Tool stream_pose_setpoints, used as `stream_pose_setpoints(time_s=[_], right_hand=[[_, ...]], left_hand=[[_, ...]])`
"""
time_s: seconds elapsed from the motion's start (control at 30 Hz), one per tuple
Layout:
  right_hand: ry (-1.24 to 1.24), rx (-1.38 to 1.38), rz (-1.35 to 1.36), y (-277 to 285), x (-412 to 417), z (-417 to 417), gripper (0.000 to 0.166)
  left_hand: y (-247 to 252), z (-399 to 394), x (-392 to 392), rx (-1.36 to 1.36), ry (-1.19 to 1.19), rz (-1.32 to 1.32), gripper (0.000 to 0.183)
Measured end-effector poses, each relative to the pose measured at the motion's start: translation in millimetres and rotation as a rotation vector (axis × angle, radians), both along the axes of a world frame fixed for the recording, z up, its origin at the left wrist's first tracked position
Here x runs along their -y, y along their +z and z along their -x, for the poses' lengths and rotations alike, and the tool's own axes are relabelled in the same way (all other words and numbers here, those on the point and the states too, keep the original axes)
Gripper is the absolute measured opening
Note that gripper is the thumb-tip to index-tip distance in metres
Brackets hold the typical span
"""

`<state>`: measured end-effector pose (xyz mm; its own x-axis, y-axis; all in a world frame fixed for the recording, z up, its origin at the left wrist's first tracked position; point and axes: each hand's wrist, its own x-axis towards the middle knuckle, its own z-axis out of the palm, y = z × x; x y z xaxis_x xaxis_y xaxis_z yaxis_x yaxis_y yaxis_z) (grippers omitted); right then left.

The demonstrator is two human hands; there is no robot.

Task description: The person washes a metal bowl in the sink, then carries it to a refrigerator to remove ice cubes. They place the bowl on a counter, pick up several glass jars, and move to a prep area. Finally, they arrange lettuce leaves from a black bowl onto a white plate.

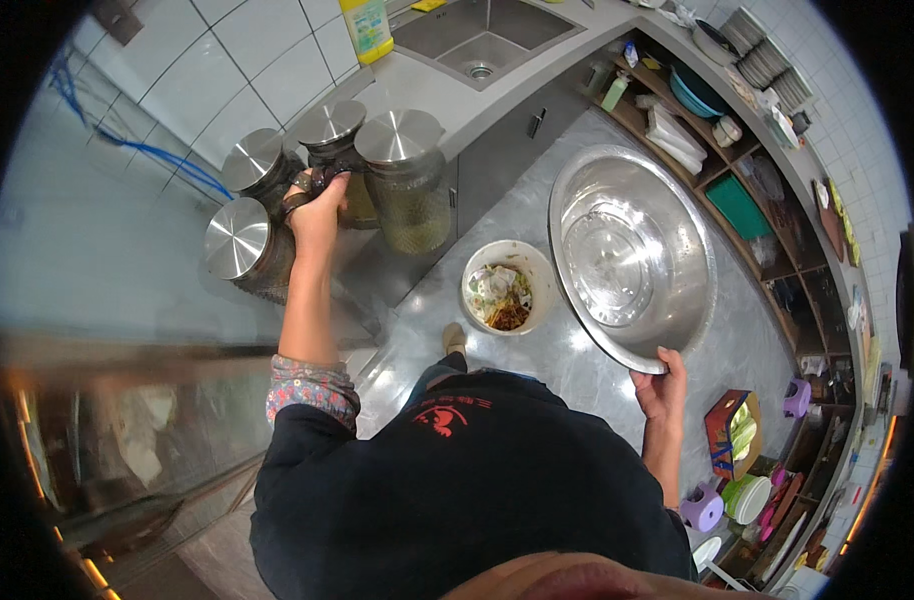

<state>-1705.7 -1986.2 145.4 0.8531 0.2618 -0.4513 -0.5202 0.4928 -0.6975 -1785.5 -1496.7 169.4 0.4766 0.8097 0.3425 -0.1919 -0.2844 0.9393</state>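
My left hand (316,196) is wrapped around the dark handle of a pitcher or jar among several glass containers with round steel lids; which container the handle belongs to is hard to tell. The tallest-looking glass container (412,202) stands just right of that hand. In my right hand (661,382) is the lower rim of a large, wide stainless steel basin (629,247), tilted so that its inside shows; a little water seems to lie in it. Between my hands, on the floor, stands a white bucket (541,289) with food scraps and other waste.
A steel sink (464,56) is set into the grey counter, beside a yellow-capped bottle (367,30). Shelves (716,161) curve along the right, holding a green basket (738,206). A cardboard box (719,435) of leafy vegetables and purple stools (702,508) stand on the floor.
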Motion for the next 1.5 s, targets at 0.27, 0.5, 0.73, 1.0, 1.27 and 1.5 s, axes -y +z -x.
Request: stream_pose_setpoints(time_s=[0.27, 0.5, 0.73, 1.0, 1.27, 1.5], right_hand=[[-0.027, -0.060, 0.156, 9.8, 3.2, -19.4, 0.033], [-0.060, -0.068, 0.267, 29.4, -6.9, -35.7, 0.033], [-0.034, -0.039, 0.220, 10.7, 12.4, -79.7, 0.034], [0.200, 0.012, 0.201, -34.2, 70.3, -189.5, 0.030], [0.297, 0.039, 0.316, -28.6, 155.3, -261.5, 0.058], [0.259, 0.019, 0.269, -27.3, 185.6, -316.4, 0.048]], left_hand=[[-38.7, -41.0, -38.2, 0.142, 0.214, 0.091, 0.013], [-67.7, -52.7, -64.3, 0.113, 0.269, 0.057, 0.014], [-97.9, -70.0, -82.2, 0.192, 0.431, 0.090, 0.027], [-112.0, -51.3, -54.5, -0.019, 0.759, 0.108, 0.067], [-122.6, -62.4, 48.4, -0.219, 1.062, 0.170, 0.075], [-126.2, -7.9, 32.4, -0.095, 0.898, 0.388, 0.083]])
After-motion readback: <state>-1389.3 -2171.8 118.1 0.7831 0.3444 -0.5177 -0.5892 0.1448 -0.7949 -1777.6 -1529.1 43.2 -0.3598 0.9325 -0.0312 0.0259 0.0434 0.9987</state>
